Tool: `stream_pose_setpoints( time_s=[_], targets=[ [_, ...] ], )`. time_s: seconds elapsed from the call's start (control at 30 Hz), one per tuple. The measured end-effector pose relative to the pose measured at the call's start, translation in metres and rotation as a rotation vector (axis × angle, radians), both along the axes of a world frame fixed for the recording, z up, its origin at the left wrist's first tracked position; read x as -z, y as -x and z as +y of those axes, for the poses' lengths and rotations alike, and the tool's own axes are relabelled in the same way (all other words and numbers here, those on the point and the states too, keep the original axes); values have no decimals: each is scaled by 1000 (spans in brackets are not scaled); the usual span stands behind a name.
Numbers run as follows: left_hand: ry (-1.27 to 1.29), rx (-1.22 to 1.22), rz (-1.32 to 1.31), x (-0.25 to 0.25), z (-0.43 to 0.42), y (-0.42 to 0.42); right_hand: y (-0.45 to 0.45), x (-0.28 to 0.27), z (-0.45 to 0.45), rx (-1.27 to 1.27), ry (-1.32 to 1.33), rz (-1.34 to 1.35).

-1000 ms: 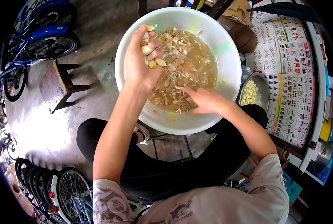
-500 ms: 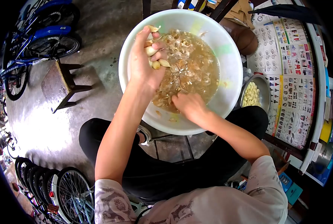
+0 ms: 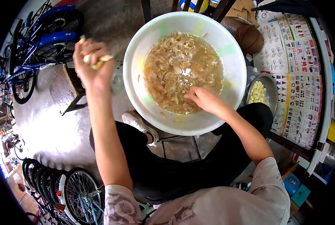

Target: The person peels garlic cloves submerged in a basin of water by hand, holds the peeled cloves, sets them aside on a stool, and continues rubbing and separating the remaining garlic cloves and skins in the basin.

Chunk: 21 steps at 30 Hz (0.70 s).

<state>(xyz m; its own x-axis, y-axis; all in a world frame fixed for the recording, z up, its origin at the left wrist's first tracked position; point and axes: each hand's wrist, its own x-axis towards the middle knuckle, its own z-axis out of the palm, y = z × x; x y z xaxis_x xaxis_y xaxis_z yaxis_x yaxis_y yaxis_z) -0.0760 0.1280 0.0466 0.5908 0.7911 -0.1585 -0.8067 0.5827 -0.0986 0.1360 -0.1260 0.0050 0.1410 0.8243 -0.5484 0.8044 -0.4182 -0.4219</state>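
1. Garlic cloves (image 3: 106,58) – several, pale cream to yellowish, bunched in the curled fingers of the left hand (image 3: 94,74). Blurred; count unsure. One juts toward the basin, another sits up at the fingertips. Whole bunch left of the basin, clear of its rim.
2. Basin (image 3: 235,75) – wide, round, white, green and yellow patches on inner wall. Upright.
3. Water (image 3: 213,63) in its bottom: cloudy, brownish, more open at right.
4. Garlic skins (image 3: 171,69): papery, tan, wet, densest left and middle. Right hand (image 3: 205,98) has fingertips among them, near side.
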Motion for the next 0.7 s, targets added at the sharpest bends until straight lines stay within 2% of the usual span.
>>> stream_pose_setpoints(
  time_s=[0.1, 0.17, 0.27, 0.33, 0.37, 0.47, 0.5, 0.63, 0.7],
  targets=[
    [117, -139, -34, -2, 28, 42, -5, 3, -6, 104, -157, 64],
    [28, -101, -30, 18, 53, 79, -9, 4, -13, 81, -211, 88],
    [93, -255, 76, 62, 95, 145, -9, -1, -15, 32, -341, 150],
    [126, -532, 269, 77, 113, 174, -7, -21, -2, 38, -80, 284],
    [123, -623, 396, 74, 108, 176, -7, -16, -4, 40, -120, 302],
    [205, -553, 250, 130, 146, 252, -2, -10, -5, 37, -195, 251],
    [216, -582, 303, 146, 154, 271, -2, -12, -4, 39, -192, 177],
    [81, -673, 801, 206, 190, 342, -6, -15, -3, 38, -160, 43],
    [16, -731, 1175, 208, 185, 335, -9, -14, -4, 36, -159, 59]
  ],
)
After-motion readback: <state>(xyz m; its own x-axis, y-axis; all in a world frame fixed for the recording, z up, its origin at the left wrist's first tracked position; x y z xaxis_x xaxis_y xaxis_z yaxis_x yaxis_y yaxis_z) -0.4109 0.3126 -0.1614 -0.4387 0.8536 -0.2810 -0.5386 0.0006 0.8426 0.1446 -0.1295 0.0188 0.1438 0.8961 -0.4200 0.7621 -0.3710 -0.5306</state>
